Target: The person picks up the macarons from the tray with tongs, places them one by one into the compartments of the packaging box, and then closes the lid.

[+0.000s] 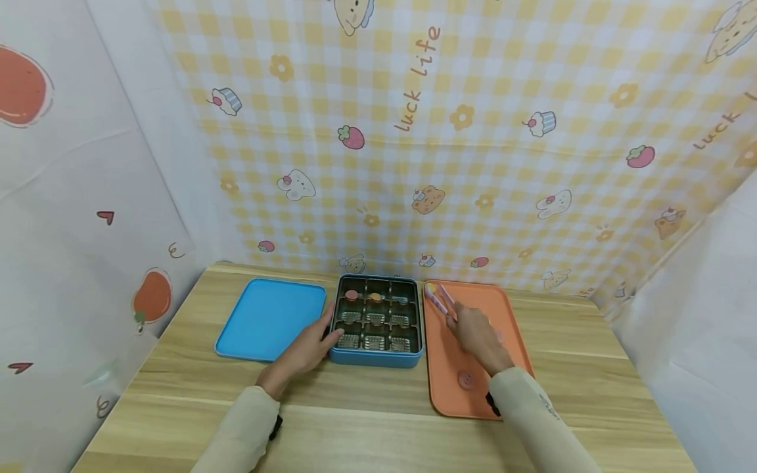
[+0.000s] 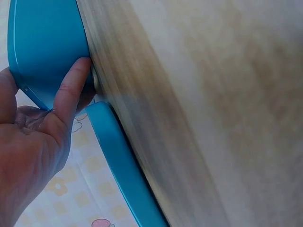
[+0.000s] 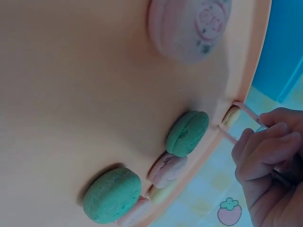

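My right hand (image 1: pixel 474 332) grips striped pink-and-white tongs (image 1: pixel 436 301). Their tips stand on either side of a small yellow macaron (image 3: pixel 231 115) at the far left corner of the orange tray (image 1: pixel 440 387); whether both touch it I cannot tell. My left hand (image 1: pixel 309 347) holds the front left corner of a blue tin (image 1: pixel 375 359), thumb and fingers around the corner. Inside is a divided metallic insert, with a pink macaron (image 1: pixel 351 295) in the back left compartment and a yellow-orange one (image 1: pixel 375 297) in the back middle.
On the tray are a large printed pink macaron (image 1: pixel 466 379), green macarons (image 3: pixel 187 133) and smaller pink ones (image 3: pixel 167 169), partly behind my right hand in the head view. A flat blue lid (image 1: pixel 273 318) lies left of the tin. A patterned cloth wall (image 1: pixel 378 164) stands behind the table.
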`<control>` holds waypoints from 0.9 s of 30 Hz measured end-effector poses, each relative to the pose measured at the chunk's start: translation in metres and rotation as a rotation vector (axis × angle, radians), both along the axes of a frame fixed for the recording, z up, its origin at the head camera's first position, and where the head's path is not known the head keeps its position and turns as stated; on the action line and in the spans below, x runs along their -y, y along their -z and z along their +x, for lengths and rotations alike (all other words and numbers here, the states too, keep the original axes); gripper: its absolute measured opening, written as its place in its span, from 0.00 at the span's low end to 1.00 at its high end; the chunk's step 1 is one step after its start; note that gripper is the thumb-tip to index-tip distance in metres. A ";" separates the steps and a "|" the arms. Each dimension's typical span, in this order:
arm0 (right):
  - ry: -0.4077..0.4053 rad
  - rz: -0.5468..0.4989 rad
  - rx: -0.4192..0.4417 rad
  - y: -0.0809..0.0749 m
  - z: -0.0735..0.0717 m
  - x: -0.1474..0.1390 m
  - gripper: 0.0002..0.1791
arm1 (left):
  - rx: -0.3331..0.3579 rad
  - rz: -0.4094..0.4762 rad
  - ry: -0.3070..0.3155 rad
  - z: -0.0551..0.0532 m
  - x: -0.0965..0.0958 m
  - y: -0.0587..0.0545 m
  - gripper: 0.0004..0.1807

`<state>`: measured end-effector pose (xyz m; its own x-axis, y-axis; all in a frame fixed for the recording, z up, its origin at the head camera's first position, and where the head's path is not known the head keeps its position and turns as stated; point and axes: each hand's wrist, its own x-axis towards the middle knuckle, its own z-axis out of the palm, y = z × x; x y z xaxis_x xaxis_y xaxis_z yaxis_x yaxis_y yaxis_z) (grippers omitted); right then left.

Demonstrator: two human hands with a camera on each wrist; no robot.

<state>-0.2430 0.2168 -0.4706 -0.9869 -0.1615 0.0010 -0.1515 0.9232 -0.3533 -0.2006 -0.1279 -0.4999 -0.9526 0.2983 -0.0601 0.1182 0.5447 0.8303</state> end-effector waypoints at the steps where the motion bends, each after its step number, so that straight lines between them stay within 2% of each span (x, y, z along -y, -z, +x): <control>1: 0.001 -0.003 0.003 0.000 -0.001 0.000 0.09 | -0.001 0.000 0.001 0.000 0.000 0.000 0.39; 9: -0.008 -0.008 -0.004 0.004 -0.006 -0.001 0.09 | 0.002 -0.018 0.000 -0.001 0.000 0.000 0.39; 18: -0.022 0.016 -0.047 0.007 -0.004 -0.001 0.10 | -0.005 -0.010 0.000 0.000 -0.002 -0.001 0.38; 27: -0.016 -0.033 -0.043 0.008 -0.001 -0.006 0.09 | 0.000 -0.026 -0.011 0.000 -0.001 -0.001 0.38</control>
